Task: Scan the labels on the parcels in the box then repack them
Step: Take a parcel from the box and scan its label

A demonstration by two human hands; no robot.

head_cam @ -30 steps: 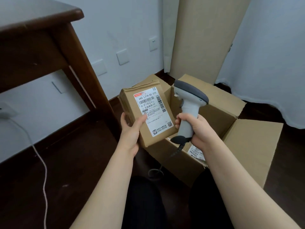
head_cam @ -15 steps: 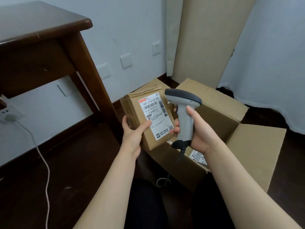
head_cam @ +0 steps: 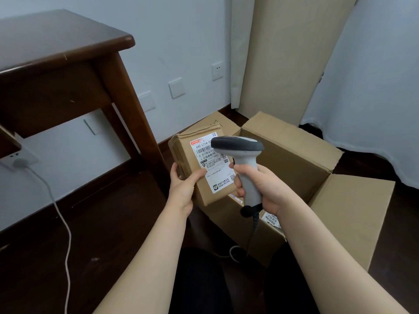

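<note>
A brown parcel is held up by the left hand, its white shipping label turned toward the camera. A grey barcode scanner is gripped by the right hand, its head overlapping the label. An open cardboard box is seen behind on the dark floor, beside a wooden table.

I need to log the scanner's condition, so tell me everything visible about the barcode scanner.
The barcode scanner is a pistol-shaped handheld unit of light grey plastic with a dark grey cap over its wide head. It stands upright, head pointing left, overlapping the white label on the brown parcel. The right hand is wrapped round its grip. A dark coiled cable leaves the base and hangs toward the floor. No damage shows.
</note>
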